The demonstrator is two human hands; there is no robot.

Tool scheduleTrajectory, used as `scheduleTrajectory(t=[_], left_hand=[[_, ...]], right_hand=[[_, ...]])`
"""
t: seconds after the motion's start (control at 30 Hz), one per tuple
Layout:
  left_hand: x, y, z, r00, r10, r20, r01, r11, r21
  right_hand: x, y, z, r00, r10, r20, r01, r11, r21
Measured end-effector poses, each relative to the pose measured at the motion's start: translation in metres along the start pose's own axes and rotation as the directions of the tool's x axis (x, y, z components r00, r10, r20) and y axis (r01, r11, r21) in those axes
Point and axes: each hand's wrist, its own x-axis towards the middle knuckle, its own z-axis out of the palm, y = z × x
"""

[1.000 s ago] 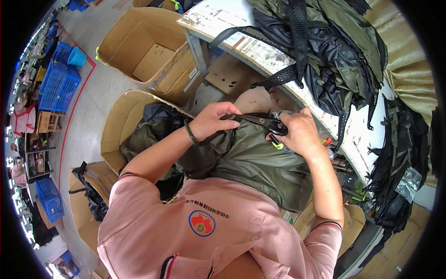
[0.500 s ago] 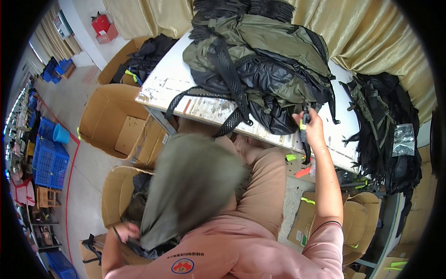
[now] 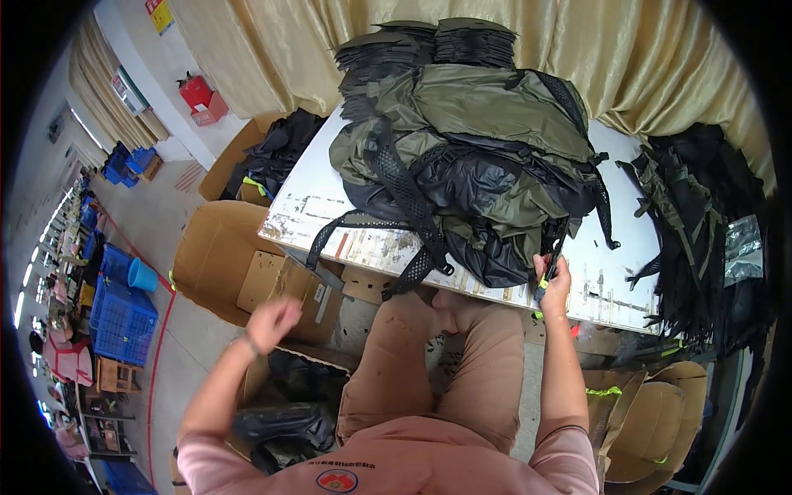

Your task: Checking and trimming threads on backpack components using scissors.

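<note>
My left hand (image 3: 275, 324) is raised over the cardboard boxes left of my knees. Its fingers look loosely closed, slightly blurred, with nothing seen in them. My right hand (image 3: 556, 285) is at the table's front edge, closed around a narrow black thing with a yellow-green part (image 3: 544, 283). Its exact kind is partly hidden by the fingers. Just beyond that hand, olive and black backpacks (image 3: 487, 115) are piled on the white worn table (image 3: 301, 186). A black mesh shoulder strap (image 3: 425, 264) hangs over the front edge.
An open cardboard box (image 3: 210, 247) stands left of the table. Nearer me, another box holds dark shiny fabric (image 3: 289, 421). Stacked black pieces (image 3: 474, 43) lie at the table's back. Black straps and fabric (image 3: 693, 223) hang at the right, above more cardboard boxes (image 3: 660, 404).
The blurred olive-grey fabric over my lap has gone from there. My left hand has moved forward and right from beside the near box. My right hand stays by the pile, still gripping.
</note>
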Motion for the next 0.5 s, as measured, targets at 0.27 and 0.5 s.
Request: scheduleTrajectory(t=[0.27,0.5], left_hand=[[0.338,0.202,0.013,0.664,0.685,-0.3,-0.496,0.703,0.509],[0.393,0.261,0.02,0.852,0.512,-0.106,-0.355,0.715,0.602]], right_hand=[[0.001,-0.005,0.012,0.999,0.016,-0.033,-0.016,1.0,0.017],[0.0,-0.013,0.004,0.999,0.029,-0.017,-0.028,0.997,0.072]])
